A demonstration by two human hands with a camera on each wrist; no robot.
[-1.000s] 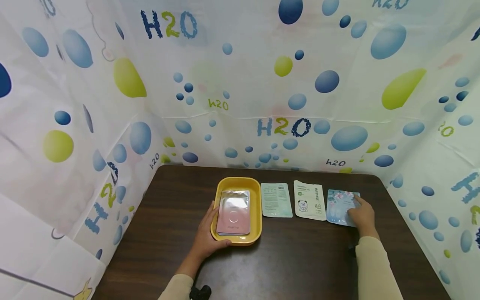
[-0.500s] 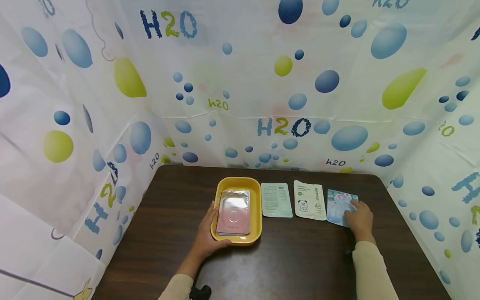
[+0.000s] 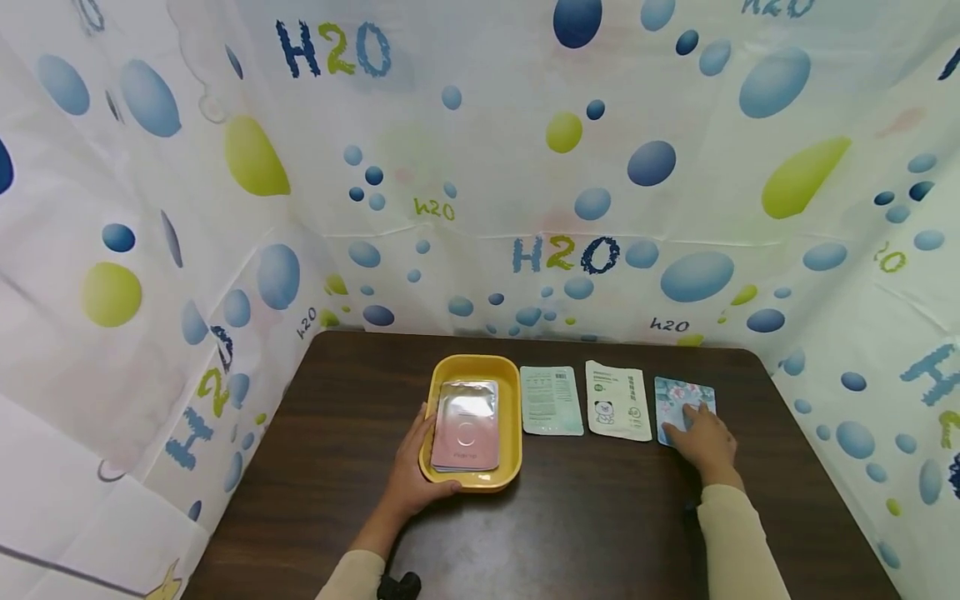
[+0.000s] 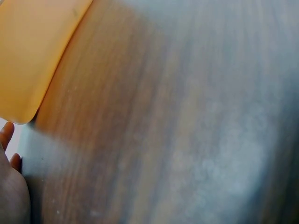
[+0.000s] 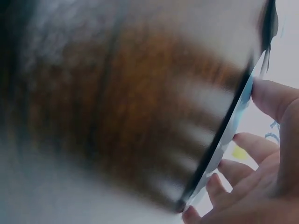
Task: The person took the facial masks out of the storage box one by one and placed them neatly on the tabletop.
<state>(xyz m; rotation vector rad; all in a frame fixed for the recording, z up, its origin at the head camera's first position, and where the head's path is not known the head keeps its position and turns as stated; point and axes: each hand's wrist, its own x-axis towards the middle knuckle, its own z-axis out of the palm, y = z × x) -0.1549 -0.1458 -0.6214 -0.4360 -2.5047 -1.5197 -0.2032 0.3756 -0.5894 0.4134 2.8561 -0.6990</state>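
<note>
My left hand (image 3: 412, 471) holds the yellow plastic tray (image 3: 512, 417) at its front left corner, thumb at the front wall and fingers along the left side. In the tray lies a stack of face mask packets with a pink and silver one (image 3: 467, 442) on top. At the right of the row, my right hand (image 3: 708, 442) rests its spread fingertips on a blue flowered face mask packet (image 3: 667, 398), covering its lower right part. In the right wrist view this blue packet (image 5: 243, 101) shows edge-on, flat on the table under the thumb and fingertips.
Between tray and blue packet lie a pale green face mask packet (image 3: 552, 402) and a white one with a panda (image 3: 618, 404), side by side. The dark wooden table (image 3: 570, 533) ends at a printed curtain (image 3: 480, 167) behind and on both sides.
The right hand has slid left and a little toward the middle of the blue packet. That packet has turned slightly straighter and its right edge has shifted left. The left hand and tray stay put.
</note>
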